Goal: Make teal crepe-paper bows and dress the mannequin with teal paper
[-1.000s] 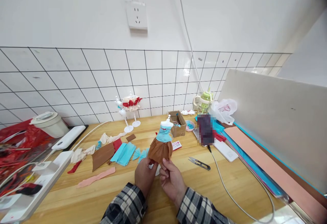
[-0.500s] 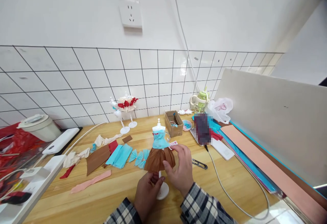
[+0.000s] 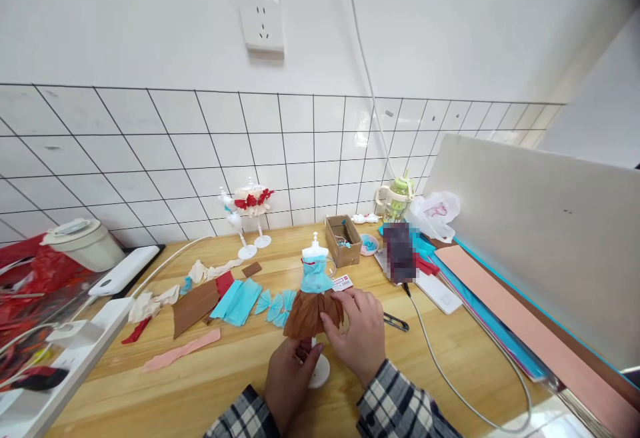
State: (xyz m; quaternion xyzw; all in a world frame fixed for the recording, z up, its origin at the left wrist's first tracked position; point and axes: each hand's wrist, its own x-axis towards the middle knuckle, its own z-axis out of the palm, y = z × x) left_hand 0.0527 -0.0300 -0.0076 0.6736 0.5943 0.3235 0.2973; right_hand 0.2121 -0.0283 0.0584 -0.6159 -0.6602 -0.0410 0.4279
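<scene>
A small white dress-form mannequin (image 3: 315,251) stands upright in front of me. It wears a light blue bodice (image 3: 317,277) and a gathered brown paper skirt (image 3: 305,311). My left hand (image 3: 291,377) is closed around the stand's pole just under the hem, its fingertips partly hidden behind the thumb. The round white base (image 3: 321,373) shows beside it on the table. On the skirt's right side, my right hand (image 3: 361,333) is closed, thumb on the front and fingers at the edge of the brown folds.
Blue bows (image 3: 275,306), folded blue paper (image 3: 237,303) and brown paper (image 3: 197,306) lie to the left. Two other dress forms (image 3: 253,215) stand by the wall. A cardboard box (image 3: 345,255), thread snips (image 3: 396,321) and a cable (image 3: 435,358) are to the right.
My right hand's fingers have bent inward and shifted slightly down onto the skirt's right edge. My left hand keeps its place at the pole. The view has shifted slightly.
</scene>
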